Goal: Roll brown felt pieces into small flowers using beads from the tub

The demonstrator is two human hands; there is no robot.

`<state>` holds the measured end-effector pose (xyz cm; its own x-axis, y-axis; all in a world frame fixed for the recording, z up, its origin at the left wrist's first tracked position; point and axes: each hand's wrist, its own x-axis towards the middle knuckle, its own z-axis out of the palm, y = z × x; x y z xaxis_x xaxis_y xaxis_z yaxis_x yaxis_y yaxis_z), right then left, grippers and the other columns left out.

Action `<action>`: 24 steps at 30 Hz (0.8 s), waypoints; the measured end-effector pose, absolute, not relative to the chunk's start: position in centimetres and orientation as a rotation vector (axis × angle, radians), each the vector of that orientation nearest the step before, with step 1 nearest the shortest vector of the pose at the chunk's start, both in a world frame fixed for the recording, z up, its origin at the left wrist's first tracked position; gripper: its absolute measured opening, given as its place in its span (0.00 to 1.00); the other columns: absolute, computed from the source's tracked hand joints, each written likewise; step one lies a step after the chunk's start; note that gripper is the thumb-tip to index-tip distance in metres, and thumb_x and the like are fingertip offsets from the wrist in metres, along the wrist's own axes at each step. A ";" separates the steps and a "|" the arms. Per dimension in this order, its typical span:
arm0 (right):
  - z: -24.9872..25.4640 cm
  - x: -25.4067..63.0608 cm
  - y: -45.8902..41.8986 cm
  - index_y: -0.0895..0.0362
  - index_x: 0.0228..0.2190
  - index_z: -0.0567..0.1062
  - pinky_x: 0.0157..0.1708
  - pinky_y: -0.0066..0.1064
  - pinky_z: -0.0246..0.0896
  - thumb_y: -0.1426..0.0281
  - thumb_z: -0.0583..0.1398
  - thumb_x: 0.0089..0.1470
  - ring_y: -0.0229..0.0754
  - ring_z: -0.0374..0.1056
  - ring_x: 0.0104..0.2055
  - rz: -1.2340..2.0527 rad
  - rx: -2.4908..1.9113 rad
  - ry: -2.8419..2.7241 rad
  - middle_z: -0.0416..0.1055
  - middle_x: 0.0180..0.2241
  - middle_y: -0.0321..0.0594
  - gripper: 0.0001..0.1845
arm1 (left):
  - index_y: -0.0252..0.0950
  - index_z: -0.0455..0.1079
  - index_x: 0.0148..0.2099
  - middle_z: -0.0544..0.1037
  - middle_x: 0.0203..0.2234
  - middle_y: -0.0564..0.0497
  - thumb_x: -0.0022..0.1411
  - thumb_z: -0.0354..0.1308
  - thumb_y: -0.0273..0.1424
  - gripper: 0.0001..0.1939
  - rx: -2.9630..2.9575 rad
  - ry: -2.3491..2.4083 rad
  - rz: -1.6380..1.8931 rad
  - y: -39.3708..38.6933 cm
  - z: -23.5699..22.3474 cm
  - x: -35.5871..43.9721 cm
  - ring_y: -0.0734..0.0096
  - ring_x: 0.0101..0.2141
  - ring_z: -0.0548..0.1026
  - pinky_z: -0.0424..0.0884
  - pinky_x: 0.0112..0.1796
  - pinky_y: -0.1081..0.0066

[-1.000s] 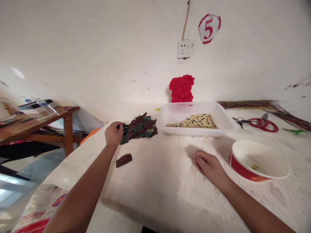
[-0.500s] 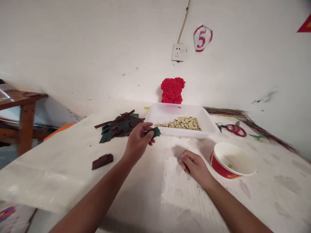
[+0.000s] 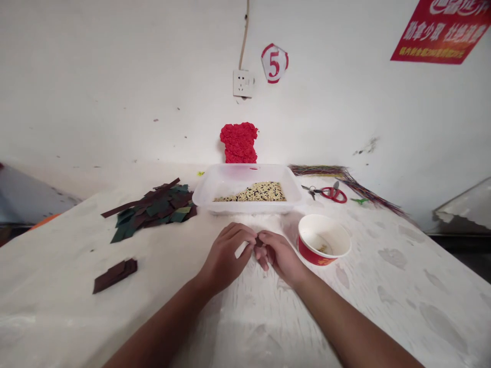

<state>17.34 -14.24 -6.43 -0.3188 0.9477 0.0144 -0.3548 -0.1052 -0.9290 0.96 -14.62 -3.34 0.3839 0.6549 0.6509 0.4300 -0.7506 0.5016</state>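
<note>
My left hand (image 3: 226, 255) and my right hand (image 3: 276, 252) meet at the middle of the white-covered table, fingertips together. A small dark piece (image 3: 260, 242), probably the green paper, shows between the fingers and is mostly hidden. Behind my hands stands a clear plastic tub (image 3: 245, 188) holding a layer of mixed pale and black seeds (image 3: 255, 192). To the left lies a heap of dark green and brown paper squares and strips (image 3: 151, 210). A small stack of brown paper pieces (image 3: 115, 275) sits nearer me on the left.
A red-and-white paper bowl (image 3: 322, 239) stands just right of my right hand. Red-handled scissors (image 3: 333, 194) and a bundle of thin coloured strands (image 3: 345, 181) lie beyond it. A red flower-covered shape (image 3: 239, 143) stands against the wall behind the tub.
The view has swung left and levelled. My left hand has carried the green piece to the right, away from the heap, and my right hand has come up to meet it.
</note>
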 end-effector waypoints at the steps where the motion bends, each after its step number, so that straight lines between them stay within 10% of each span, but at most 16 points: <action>1: -6.3 17.4 -14.3 0.60 0.25 0.72 0.16 0.27 0.46 0.64 0.57 0.56 0.32 0.60 0.13 1.635 -0.806 -1.103 0.69 0.19 0.35 0.13 | 0.38 0.69 0.36 0.76 0.37 0.49 0.59 0.53 0.19 0.09 2.410 0.923 1.305 -14.6 -3.6 0.8 0.66 0.42 0.72 0.70 0.44 0.64; 11: -5.6 17.4 -14.7 0.58 0.25 0.68 0.17 0.25 0.49 0.61 0.59 0.57 0.29 0.58 0.14 1.519 -0.910 -1.288 0.68 0.19 0.30 0.15 | 0.39 0.68 0.49 0.74 0.44 0.48 0.63 0.55 0.29 0.12 1.913 1.179 1.370 -14.3 -4.2 -0.1 0.67 0.44 0.74 0.73 0.44 0.65; 24: -5.0 17.8 -15.3 0.59 0.23 0.72 0.17 0.24 0.50 0.60 0.60 0.58 0.30 0.58 0.14 1.386 -0.974 -1.438 0.65 0.13 0.30 0.18 | 0.34 0.70 0.39 0.75 0.24 0.52 0.60 0.59 0.34 0.09 1.443 1.121 1.162 -14.4 -3.7 0.0 0.74 0.25 0.72 0.70 0.29 0.72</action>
<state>17.85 -15.31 -4.98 -0.2976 0.9517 0.0756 -0.0405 0.0665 -0.9970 0.02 -14.41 -3.72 0.1323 0.9827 0.1294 0.0939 -0.1424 0.9853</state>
